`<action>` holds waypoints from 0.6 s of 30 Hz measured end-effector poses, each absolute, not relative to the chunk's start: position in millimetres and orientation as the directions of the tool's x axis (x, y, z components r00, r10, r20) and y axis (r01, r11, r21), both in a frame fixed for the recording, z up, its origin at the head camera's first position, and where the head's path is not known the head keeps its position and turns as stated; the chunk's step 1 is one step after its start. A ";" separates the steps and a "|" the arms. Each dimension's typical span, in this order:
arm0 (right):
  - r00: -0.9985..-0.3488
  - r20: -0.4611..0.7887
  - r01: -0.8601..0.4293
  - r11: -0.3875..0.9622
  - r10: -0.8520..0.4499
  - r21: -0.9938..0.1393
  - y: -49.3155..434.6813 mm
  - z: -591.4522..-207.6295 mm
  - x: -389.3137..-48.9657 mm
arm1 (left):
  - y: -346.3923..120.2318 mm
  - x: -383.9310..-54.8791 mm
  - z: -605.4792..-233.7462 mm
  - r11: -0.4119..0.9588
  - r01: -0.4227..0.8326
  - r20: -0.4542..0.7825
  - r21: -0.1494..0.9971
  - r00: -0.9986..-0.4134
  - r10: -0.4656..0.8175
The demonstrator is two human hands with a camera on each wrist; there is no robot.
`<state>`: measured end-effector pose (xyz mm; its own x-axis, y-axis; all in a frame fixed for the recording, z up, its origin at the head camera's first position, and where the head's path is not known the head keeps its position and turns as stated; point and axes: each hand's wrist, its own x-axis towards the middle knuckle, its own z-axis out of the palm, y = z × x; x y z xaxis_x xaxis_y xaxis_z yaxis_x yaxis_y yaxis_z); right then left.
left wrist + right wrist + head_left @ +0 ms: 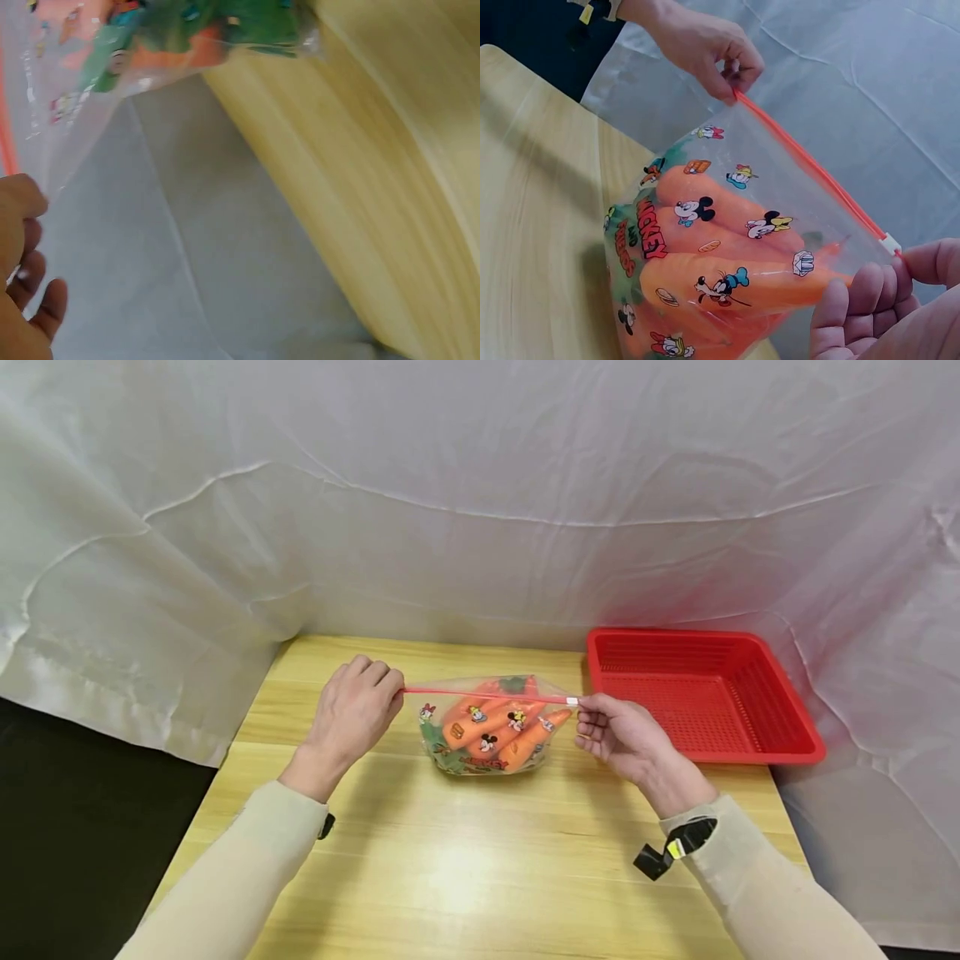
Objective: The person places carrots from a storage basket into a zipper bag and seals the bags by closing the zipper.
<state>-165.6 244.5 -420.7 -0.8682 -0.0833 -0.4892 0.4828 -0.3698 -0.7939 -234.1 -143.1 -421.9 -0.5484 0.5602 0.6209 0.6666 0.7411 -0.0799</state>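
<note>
A clear zip bag [491,762] with cartoon prints hangs between my hands, its red zip strip [802,157] stretched taut. Inside are several orange carrots [724,277] with green tops, whether real or toy I cannot tell. My left hand [351,714] pinches the strip's left end. At the other end, beside the white slider [890,244], the thumb and fingers of my right hand [626,735] grip the corner. The slider sits at the right end of the strip. Whether the bag's bottom touches the table is unclear.
A red plastic basket [795,710] stands at the back right of the light wooden table [450,868], close to my right hand. Pale grey cloth [480,560] hangs behind the table and along both sides. A dark area [82,818] lies beyond the left edge.
</note>
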 end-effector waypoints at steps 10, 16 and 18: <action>-0.925 -0.378 0.371 -0.279 -0.031 -0.886 237.7 -432.2 -166.0 | -142.9 -232.9 -435.0 0.785 0.619 0.619 -0.016 -0.611 0.494; -0.932 -0.360 0.349 -0.313 -0.024 -0.883 237.0 -434.5 -164.5 | -125.4 -203.2 -421.0 0.864 0.464 0.524 0.195 -0.794 0.308; -0.934 -0.356 0.344 -0.314 -0.020 -0.885 237.0 -434.9 -164.3 | -116.0 -191.0 -415.0 0.856 0.402 0.459 0.326 -0.859 0.228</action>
<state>-164.3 237.0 -434.9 -0.9341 -0.0200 -0.3564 0.3443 -0.3142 -0.8847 -191.0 -116.0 -415.0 -0.8586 0.2281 0.4592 0.4018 0.8556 0.3263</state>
